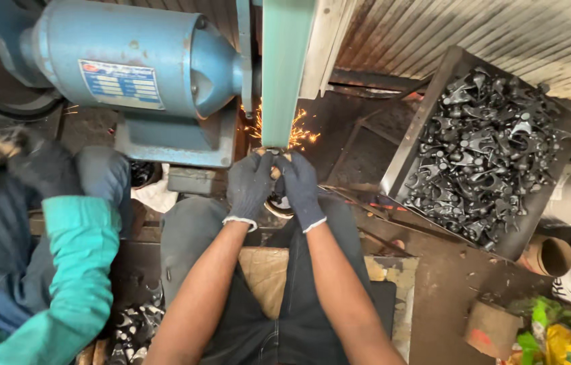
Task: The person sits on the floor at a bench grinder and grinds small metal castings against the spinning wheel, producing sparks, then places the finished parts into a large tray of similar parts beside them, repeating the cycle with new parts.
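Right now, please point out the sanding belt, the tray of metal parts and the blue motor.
Sanding belt [284, 67], head view, middle of the green strip.
Tray [403, 152], head view, left wall.
Motor [130, 57], head view, side of the blue housing.

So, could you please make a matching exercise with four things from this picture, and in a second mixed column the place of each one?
Things:
1. Blue motor
2. Tray of dark metal parts
3. Sparks
4. Green sleeve

Places:
A. lower left, on a person beside the worker
B. top left, above the gloved hands
C. right side, tilted against the wall
D. at the bottom of the green belt, just above the left hand and right hand

Pairs: 1-B, 2-C, 3-D, 4-A
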